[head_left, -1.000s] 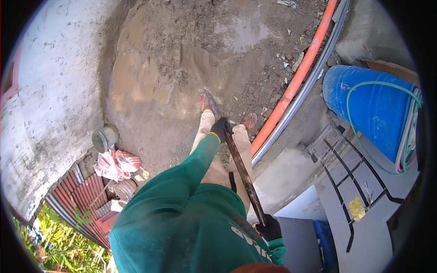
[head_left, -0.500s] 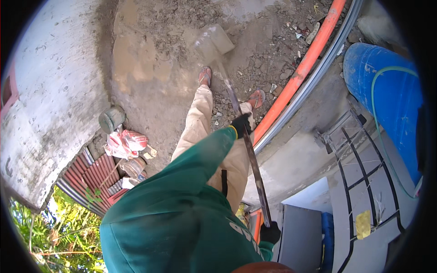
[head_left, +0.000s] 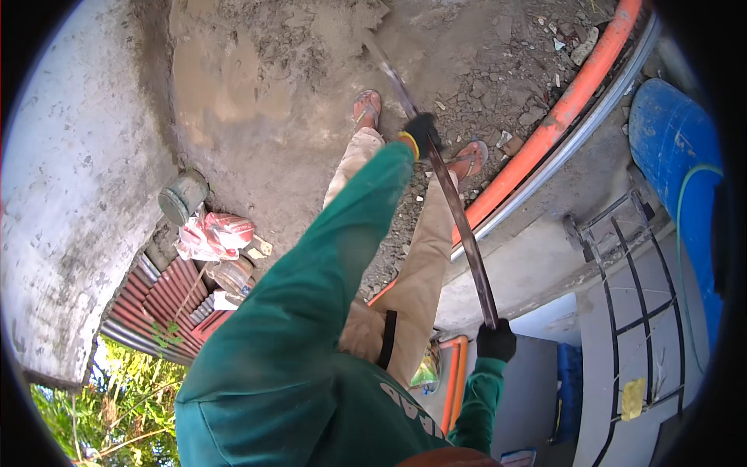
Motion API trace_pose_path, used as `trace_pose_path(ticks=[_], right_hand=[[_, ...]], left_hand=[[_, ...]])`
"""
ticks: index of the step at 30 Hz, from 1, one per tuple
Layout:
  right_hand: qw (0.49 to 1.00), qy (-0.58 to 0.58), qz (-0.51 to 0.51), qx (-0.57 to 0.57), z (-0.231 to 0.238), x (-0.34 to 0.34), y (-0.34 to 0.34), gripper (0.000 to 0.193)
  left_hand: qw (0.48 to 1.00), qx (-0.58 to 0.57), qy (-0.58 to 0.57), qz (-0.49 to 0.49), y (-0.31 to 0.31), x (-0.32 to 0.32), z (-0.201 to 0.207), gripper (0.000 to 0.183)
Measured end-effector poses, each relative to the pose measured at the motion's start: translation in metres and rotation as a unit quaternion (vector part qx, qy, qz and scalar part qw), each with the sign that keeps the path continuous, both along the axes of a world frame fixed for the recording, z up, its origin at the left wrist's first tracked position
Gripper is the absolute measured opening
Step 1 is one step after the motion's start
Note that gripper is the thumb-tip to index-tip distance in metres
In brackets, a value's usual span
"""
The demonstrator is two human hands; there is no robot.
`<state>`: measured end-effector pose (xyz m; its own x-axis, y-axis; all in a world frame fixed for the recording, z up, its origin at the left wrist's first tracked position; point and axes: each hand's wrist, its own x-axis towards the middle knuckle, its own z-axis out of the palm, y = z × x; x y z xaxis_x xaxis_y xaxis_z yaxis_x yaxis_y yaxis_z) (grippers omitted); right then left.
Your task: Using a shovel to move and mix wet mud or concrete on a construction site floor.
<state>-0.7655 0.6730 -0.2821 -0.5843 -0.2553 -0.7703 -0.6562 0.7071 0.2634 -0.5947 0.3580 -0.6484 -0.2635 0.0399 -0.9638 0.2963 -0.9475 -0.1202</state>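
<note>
A long-handled shovel (head_left: 465, 226) slants from far to near across the view. My left hand (head_left: 421, 135), in a black glove with a yellow cuff, is closed round the middle of its handle. Nearer to me, my right hand (head_left: 496, 340), also black-gloved, is wrapped round the handle's end. The blade lies at the far edge of the view, against wet mud (head_left: 311, 39); its outline is smeared and mud-coloured, so how much soil it carries I cannot tell. My sandalled feet stand on either side of the handle.
An orange pipe (head_left: 537, 159) and a grey rail curve along the right. Beyond them are a blue barrel (head_left: 675, 148) and a black metal frame (head_left: 642, 315). At left stand a rough wall (head_left: 85, 156), a bucket (head_left: 184, 197), a red-and-white bag (head_left: 218, 236) and corrugated sheets (head_left: 159, 303).
Both hands have pushed the shovel away from me and slightly right. Its blade, earlier plainly visible near my left foot, now reaches the mud at the far edge.
</note>
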Motion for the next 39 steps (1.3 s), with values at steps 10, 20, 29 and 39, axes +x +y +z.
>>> trace_pose_path(ticks=[10,20,29,39], right_hand=[[0.996,0.052,0.062,-0.024,0.043,0.092,0.027,0.013],[0.983,0.054,0.12,-0.128,0.077,0.167,-0.045,0.02],[0.965,-0.02,0.035,-0.26,0.018,0.115,-0.033,0.013],[0.993,-0.033,-0.082,-0.082,0.066,0.035,0.085,0.021]], left_hand=[[0.998,0.006,-0.041,0.052,0.013,0.081,0.069,0.017],[0.891,-0.122,0.33,0.286,-0.067,0.195,0.145,0.035],[0.886,-0.245,0.31,0.245,-0.076,0.183,0.225,0.032],[0.987,-0.13,0.036,0.091,-0.006,0.041,0.174,0.025]])
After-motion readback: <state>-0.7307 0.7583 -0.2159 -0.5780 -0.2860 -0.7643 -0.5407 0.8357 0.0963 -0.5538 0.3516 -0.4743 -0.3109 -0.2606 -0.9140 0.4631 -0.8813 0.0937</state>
